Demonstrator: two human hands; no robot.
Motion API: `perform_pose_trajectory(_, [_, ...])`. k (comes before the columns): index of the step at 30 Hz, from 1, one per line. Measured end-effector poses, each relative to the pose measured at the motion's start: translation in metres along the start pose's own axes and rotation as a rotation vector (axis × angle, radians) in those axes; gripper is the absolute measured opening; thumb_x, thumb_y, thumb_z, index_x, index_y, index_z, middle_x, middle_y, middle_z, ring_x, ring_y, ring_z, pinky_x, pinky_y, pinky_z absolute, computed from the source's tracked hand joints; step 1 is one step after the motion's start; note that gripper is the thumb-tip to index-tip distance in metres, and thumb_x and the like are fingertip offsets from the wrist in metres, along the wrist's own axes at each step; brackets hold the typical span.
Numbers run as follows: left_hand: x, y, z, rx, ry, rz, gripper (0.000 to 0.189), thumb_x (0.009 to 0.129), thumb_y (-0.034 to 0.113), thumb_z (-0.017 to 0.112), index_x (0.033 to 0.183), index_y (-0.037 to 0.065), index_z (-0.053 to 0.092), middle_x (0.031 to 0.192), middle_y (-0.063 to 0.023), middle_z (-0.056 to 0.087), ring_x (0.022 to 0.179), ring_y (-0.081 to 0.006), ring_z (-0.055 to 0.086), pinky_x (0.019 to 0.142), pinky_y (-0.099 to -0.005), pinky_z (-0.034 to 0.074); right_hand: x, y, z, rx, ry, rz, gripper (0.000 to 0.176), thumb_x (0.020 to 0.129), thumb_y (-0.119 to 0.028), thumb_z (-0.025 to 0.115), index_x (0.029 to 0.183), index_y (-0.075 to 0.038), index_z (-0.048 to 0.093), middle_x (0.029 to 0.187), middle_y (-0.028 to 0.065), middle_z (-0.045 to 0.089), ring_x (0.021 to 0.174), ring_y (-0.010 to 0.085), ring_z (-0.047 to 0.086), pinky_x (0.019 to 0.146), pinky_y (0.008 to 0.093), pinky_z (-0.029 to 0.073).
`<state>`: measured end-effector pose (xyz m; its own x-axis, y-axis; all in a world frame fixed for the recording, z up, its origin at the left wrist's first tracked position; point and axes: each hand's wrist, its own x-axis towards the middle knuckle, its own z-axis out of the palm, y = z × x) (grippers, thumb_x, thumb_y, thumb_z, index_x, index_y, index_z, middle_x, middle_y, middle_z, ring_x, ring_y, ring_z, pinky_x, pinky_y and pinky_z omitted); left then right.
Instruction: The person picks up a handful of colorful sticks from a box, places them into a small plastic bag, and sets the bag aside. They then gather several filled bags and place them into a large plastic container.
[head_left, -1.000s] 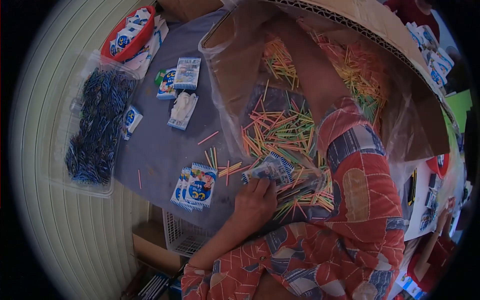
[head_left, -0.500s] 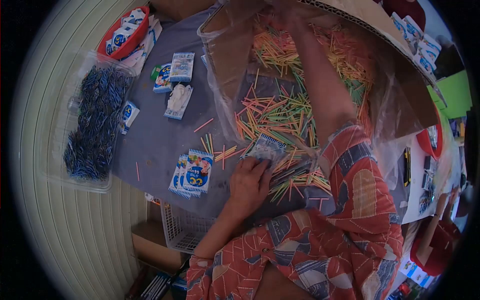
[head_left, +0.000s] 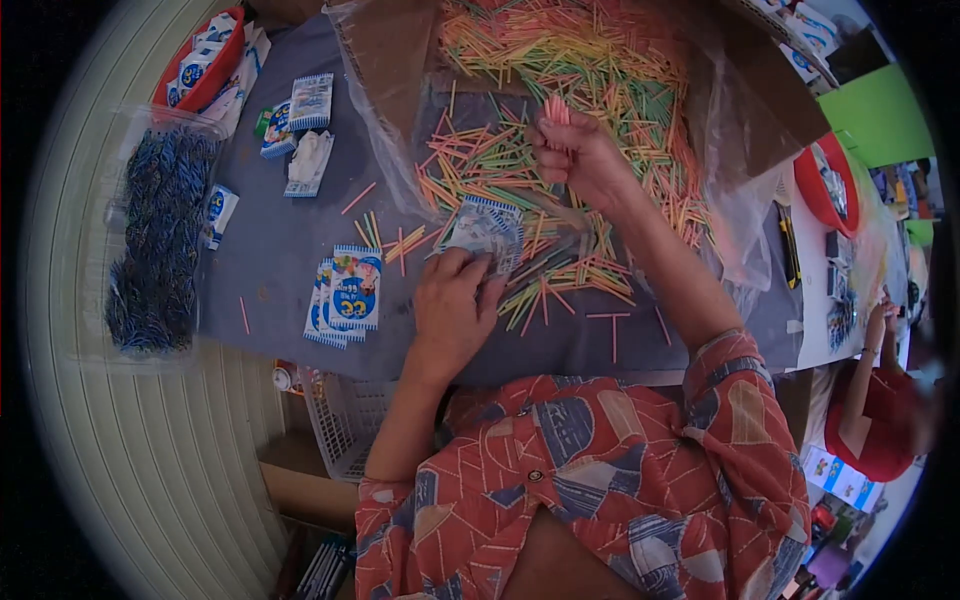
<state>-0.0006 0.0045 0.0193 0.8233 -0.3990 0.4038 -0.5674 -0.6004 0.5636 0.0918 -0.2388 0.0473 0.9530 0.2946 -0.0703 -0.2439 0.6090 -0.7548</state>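
Note:
My right hand (head_left: 582, 158) is raised over the spread of sticks, its fingers closed round a small bundle of pink sticks (head_left: 556, 110) whose ends poke up past the thumb. My left hand (head_left: 455, 312) rests on the grey cloth, fingers curled at the lower edge of a clear-and-blue printed packet (head_left: 488, 230). Thin pink, yellow and green sticks (head_left: 560, 40) lie heaped in a plastic-lined cardboard box (head_left: 385, 60) open towards me, and more are scattered around the packet. Left of my left hand lies an overlapping stack of blue-and-white packets (head_left: 352, 288).
At far left, a clear tray (head_left: 165, 240) holds dark blue twisted strands. Red baskets (head_left: 237, 50) with packets stand at the back left and right. A yellow-and-black cutter (head_left: 787, 245) lies at the right. Another person (head_left: 880, 410) sits at the far right.
My right hand has come back from deep in the box, now gripping pink sticks. The view has shifted, and more of the packet by my left hand shows.

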Motion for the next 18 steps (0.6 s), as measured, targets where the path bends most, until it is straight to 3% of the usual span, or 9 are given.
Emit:
perform_pose_trajectory(2, [-0.002,-0.003,-0.003,-0.021,-0.004,0.01,0.017,0.078,0.004,0.069,0.094,0.0,0.071,0.09,-0.0114,0.062,0.08,-0.0334,0.06,0.069,-0.0412,0.049,-0.012,0.007,-0.001,0.027,-0.015,0.046,0.012,0.097,-0.013,0.057,0.086,-0.009,0.054,0.083,0.0024,0.051,0.06,0.0076,0.038,0.052,0.0253,0.033])
perform_pose_trajectory(4, [-0.001,-0.013,-0.002,-0.356,-0.053,-0.234,0.008,0.083,0.003,0.069,0.088,-0.002,0.07,0.082,-0.0091,0.062,0.069,-0.0239,0.06,0.062,-0.0332,0.047,-0.018,0.021,-0.006,0.298,-0.039,-0.033,0.011,0.096,-0.014,0.058,0.087,-0.009,0.054,0.083,0.0035,0.051,0.062,0.0106,0.041,0.056,0.0277,0.037])
perform_pose_trajectory(5, [-0.002,-0.019,-0.001,-0.357,-0.054,-0.24,0.008,0.083,0.003,0.069,0.088,-0.002,0.07,0.082,-0.0091,0.062,0.069,-0.0239,0.06,0.062,-0.0332,0.047,-0.021,0.025,0.001,0.266,0.04,-0.075,0.014,0.098,-0.018,0.058,0.088,-0.008,0.055,0.088,0.0071,0.055,0.07,0.0147,0.049,0.064,0.0311,0.044])
perform_pose_trajectory(7, [-0.001,-0.028,0.005,-0.594,0.028,-0.296,0.007,0.085,0.001,0.071,0.084,-0.004,0.068,0.075,-0.0042,0.06,0.064,-0.0106,0.054,0.057,-0.0258,0.042,-0.026,0.031,0.004,0.215,0.022,-0.099,0.018,0.098,-0.021,0.057,0.088,-0.007,0.055,0.094,0.0093,0.057,0.075,0.0167,0.052,0.068,0.033,0.046])
perform_pose_trajectory(10, [-0.002,-0.022,0.009,-0.723,0.118,-0.301,0.009,0.082,-0.002,0.074,0.083,-0.005,0.066,0.075,-0.0003,0.058,0.067,-0.004,0.05,0.057,-0.0224,0.04,-0.031,0.039,-0.003,0.124,-0.006,-0.105,0.028,0.1,-0.03,0.055,0.088,-0.005,0.054,0.11,0.014,0.061,0.091,0.0227,0.06,0.08,0.0377,0.052])
perform_pose_trajectory(13, [0.001,-0.019,0.015,-0.759,0.189,-0.274,0.009,0.081,-0.003,0.075,0.084,-0.005,0.068,0.077,-0.0009,0.06,0.067,-0.0051,0.052,0.058,-0.0228,0.041,-0.042,0.043,0.017,0.189,0.089,-0.093,0.032,0.1,-0.036,0.053,0.089,-0.007,0.054,0.121,0.0148,0.059,0.105,0.0264,0.06,0.088,0.0423,0.05])
perform_pose_trajectory(15, [0.004,-0.014,0.017,-0.784,0.191,-0.282,0.008,0.081,-0.002,0.075,0.085,-0.005,0.068,0.077,-0.0011,0.06,0.068,-0.0054,0.053,0.059,-0.0227,0.042,-0.048,0.043,0.033,0.031,0.1,-0.212,0.039,0.099,-0.045,0.052,0.089,-0.008,0.054,0.132,0.015,0.053,0.121,0.0283,0.052,0.098,0.0477,0.045])
perform_pose_trajectory(16, [0.006,-0.013,0.016,-0.811,0.189,-0.285,0.008,0.081,-0.002,0.075,0.086,-0.005,0.069,0.078,-0.0014,0.061,0.068,-0.0056,0.054,0.059,-0.0226,0.042,-0.049,0.042,0.038,0.033,0.098,-0.207,0.039,0.099,-0.045,0.052,0.089,-0.008,0.054,0.132,0.015,0.053,0.121,0.0283,0.052,0.098,0.0477,0.045])
perform_pose_trajectory(18, [0.009,-0.014,0.016,-0.778,0.177,-0.281,0.009,0.081,-0.002,0.075,0.087,-0.004,0.07,0.079,-0.0017,0.062,0.069,-0.0059,0.054,0.06,-0.0227,0.043,-0.05,0.04,0.044,-0.247,0.042,-0.403,0.043,0.098,-0.051,0.05,0.09,-0.01,0.054,0.143,0.0157,0.046,0.135,0.0286,0.041,0.106,0.0505,0.037])
